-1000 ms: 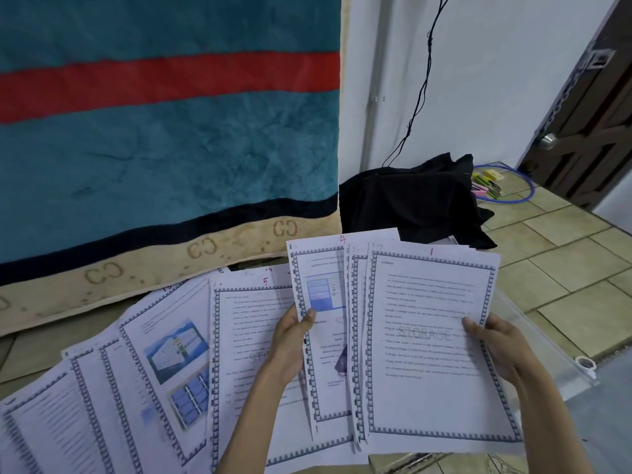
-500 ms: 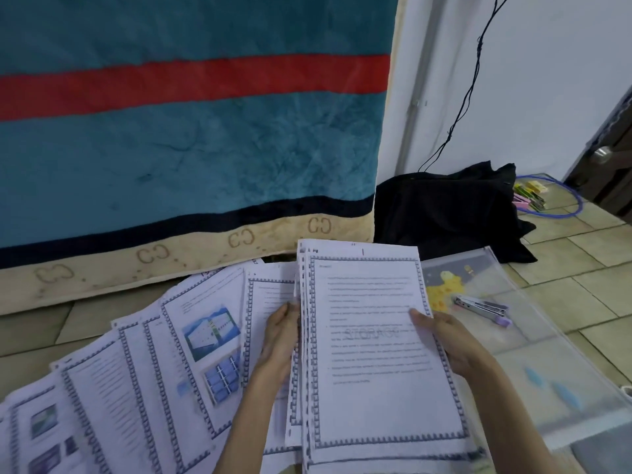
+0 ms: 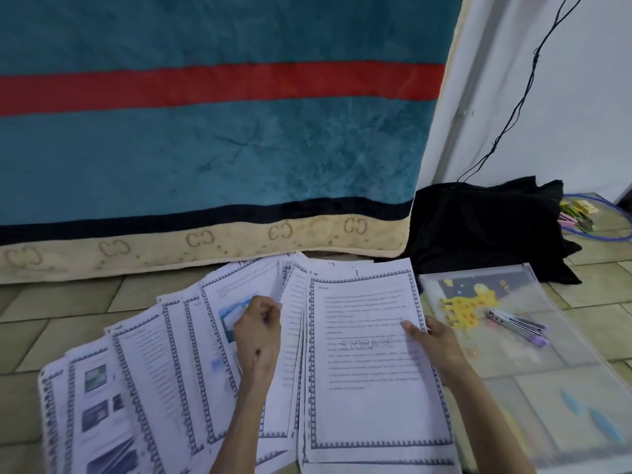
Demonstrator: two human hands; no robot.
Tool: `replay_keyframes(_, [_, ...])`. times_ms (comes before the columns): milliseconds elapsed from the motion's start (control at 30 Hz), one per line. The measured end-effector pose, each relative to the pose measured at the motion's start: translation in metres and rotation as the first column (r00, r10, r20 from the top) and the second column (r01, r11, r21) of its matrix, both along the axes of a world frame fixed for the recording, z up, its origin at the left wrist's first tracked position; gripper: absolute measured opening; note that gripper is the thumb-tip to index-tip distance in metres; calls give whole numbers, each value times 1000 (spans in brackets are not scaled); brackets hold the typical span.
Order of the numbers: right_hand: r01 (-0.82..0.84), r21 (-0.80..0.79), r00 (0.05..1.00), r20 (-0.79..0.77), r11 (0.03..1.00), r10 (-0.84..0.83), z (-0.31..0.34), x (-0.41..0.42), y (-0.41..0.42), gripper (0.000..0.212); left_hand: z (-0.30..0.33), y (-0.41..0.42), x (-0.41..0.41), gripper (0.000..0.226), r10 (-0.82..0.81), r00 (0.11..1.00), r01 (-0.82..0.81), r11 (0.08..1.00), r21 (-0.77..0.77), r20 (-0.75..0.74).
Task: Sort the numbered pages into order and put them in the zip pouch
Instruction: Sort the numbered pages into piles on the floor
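Observation:
A stack of bordered white pages (image 3: 369, 364), its top sheet marked 1 in red, sits in front of me. My right hand (image 3: 432, 343) holds the stack's right edge, thumb on the top sheet. To its left, several more pages (image 3: 160, 381) lie fanned on the tiled floor. My left hand (image 3: 260, 333) has its fingers curled over a page with a blue picture (image 3: 236, 295), pinching it. A clear zip pouch (image 3: 533, 371) with a yellow giraffe print lies flat to the right, a stapler (image 3: 516, 325) on it.
A teal blanket (image 3: 205, 148) with a red stripe hangs just behind the pages. Black cloth (image 3: 485, 230) is heaped at the wall to the right, with a black cable (image 3: 513, 107) above it. Coloured clips inside a blue loop (image 3: 581, 217) lie beyond.
The view swung left. The held pages were squared into one stack and lowered. My left hand left the stack and moved left onto the picture page.

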State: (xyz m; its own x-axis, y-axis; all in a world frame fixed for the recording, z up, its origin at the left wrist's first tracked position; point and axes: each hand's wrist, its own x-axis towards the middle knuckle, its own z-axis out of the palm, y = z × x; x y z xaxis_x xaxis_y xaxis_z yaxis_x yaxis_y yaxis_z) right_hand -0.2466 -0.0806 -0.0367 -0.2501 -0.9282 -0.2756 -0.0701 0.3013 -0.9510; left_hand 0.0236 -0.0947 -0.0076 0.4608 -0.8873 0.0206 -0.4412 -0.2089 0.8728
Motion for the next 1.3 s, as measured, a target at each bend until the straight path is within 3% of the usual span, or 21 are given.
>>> replay_keyframes(67, [9, -7, 999, 46, 1000, -9, -1, 5, 1, 16, 1, 0, 1, 17, -7, 978, 11, 1000, 19, -211])
replay_keyframes(133, [13, -28, 994, 111, 1000, -10, 0, 11, 4, 15, 0, 0, 5, 15, -94, 933, 125, 990, 68, -348])
replay_keyframes(167, [3, -37, 992, 126, 999, 2, 0, 14, 4, 14, 2, 2, 7, 10, -162, 909, 209, 974, 83, -385])
replay_keyframes(233, [-35, -56, 989, 141, 998, 42, 1, 21, 5, 14, 2, 5, 8, 27, -268, 861, 349, 929, 119, -432])
replay_keyframes(333, [-48, -113, 991, 120, 992, 62, 4, 30, 7, 20, 3, 8, 10, 33, -298, 835, 394, 911, 124, -464])
replay_keyframes(433, [-83, -218, 990, 96, 972, 106, 17, 34, 8, 46, 16, 12, 13, 32, -282, 749, 390, 919, 54, -599])
replay_keyframes(533, [-193, -183, 935, 264, 964, 238, 37, 37, 5, 83, 40, 16, 15, 24, -266, 643, 327, 943, -57, -718])
replay_keyframes(600, [-250, -227, 913, 269, 941, 308, 53, 46, 4, 80, 54, 18, 17, 20, -310, 677, 294, 945, -141, -668])
replay_keyframes(700, [-214, -361, 930, 209, 908, 302, 87, 69, 0, 44, 79, 24, 20, 15, -331, 808, 228, 938, -260, -486])
replay_keyframes(767, [-187, -460, 944, 161, 868, 288, 108, 83, -2, 25, 97, 28, 23, 16, -295, 847, 137, 925, -355, -442])
replay_keyframes(900, [-187, -569, 948, 108, 801, 299, 124, 103, 0, 26, 111, 40, 42, 25, -208, 910, 49, 912, -407, -357])
replay_keyframes(1100, [-390, -458, 910, -56, 799, 412, 98, 110, 9, 34, 76, 52, 75, 42, -252, 921, 176, 949, -260, -296])
replay_keyframes(1200, [-374, -453, 917, -49, 810, 396, 96, 108, 11, 32, 70, 53, 73, 25, -236, 920, 150, 950, -276, -312])
replay_keyframes(1300, [-348, -456, 925, -24, 819, 379, 92, 108, 11, 34, 71, 55, 66, 26, -235, 920, 150, 950, -273, -312])
